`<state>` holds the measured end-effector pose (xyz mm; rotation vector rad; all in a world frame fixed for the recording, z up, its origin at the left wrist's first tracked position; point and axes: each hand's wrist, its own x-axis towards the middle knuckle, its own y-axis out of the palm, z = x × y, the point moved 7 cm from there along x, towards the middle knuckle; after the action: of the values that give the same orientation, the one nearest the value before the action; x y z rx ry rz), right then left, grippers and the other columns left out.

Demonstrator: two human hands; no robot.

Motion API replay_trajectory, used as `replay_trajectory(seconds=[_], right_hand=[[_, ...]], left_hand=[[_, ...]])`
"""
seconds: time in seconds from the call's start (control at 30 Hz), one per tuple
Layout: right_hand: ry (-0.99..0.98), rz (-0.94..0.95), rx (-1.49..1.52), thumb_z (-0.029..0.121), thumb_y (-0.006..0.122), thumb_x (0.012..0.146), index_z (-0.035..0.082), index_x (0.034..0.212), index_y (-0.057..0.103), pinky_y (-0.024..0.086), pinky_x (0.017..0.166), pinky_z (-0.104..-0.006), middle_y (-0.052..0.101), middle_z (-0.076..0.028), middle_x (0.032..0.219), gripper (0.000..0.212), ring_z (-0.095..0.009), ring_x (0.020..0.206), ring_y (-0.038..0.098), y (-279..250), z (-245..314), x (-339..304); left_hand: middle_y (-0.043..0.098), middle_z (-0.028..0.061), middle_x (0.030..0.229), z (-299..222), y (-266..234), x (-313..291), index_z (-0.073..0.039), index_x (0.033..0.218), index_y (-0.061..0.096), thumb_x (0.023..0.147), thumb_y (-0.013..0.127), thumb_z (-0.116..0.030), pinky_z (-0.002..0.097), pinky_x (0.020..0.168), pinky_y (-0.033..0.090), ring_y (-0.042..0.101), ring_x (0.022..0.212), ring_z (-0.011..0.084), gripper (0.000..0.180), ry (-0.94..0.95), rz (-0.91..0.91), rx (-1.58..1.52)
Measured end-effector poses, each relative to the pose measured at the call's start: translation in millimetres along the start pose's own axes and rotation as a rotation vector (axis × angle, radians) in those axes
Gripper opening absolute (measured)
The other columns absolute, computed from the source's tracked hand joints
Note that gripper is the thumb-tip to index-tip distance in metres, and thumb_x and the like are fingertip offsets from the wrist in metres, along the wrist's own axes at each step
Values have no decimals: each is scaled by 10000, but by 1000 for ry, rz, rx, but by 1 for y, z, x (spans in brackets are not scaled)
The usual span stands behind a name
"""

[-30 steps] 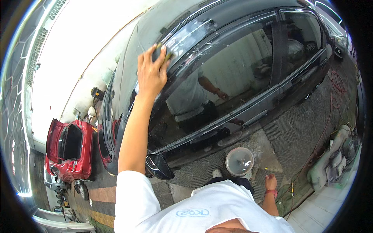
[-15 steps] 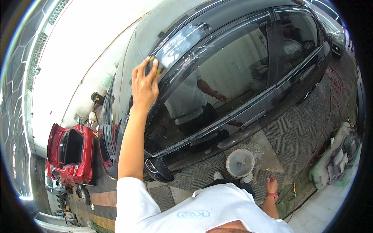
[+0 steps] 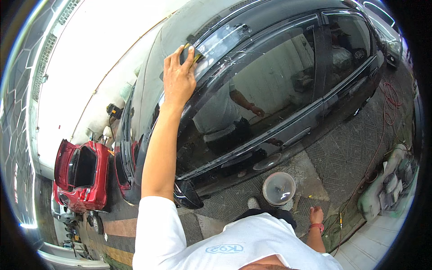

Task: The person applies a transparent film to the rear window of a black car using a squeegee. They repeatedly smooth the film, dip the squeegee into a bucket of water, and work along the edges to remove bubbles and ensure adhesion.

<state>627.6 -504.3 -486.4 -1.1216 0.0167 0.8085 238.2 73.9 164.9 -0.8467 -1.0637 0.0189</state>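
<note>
My left hand (image 3: 180, 80) is closed on a sanding pad (image 3: 192, 55), dark with yellowish edges. The pad presses against the black car's (image 3: 288, 31) front pillar, beside the windscreen. Just beyond the pad, a dull whitish patch (image 3: 222, 41) runs along the pillar and roof edge. My right hand (image 3: 316, 215), with a red watch on the wrist, hangs low at my side, fingers loose and nothing visible in it. My shirt and an arm are mirrored in the dark side window (image 3: 265, 85).
A round bucket (image 3: 279, 188) stands on the floor by my feet. The car's side mirror (image 3: 188, 195) juts out under my left arm. At the left is a red car (image 3: 83, 180) with its tailgate raised. A red hose (image 3: 390, 101) lies coiled at right, near a greenish bumper-like part (image 3: 373, 198).
My left hand has slid the sanding pad up and to the right along the pillar, toward the whitish patch. My right hand stays low at my side.
</note>
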Motion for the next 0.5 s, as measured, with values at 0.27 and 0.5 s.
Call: replay_trajectory(seconds=[0.27,0.5], right_hand=[[44,39,-42,342,825,1025,28,1322,775,607,1035,-561,823,-220,1306,435,-448,1210,786,-3,16,7],[8,-66,129,329,837,1012,31,1280,773,612,998,-560,828,-236,1247,406,-465,1184,786,-1,-1,0]], left_hand=[[633,184,1606,-25,5,-18,-141,1553,737,992,831,-116,525,1183,499,621,1359,417,570,59,-96,130],[621,188,1621,-26,5,-39,-147,1535,739,986,823,-100,520,1190,488,611,1403,413,558,73,-97,160]])
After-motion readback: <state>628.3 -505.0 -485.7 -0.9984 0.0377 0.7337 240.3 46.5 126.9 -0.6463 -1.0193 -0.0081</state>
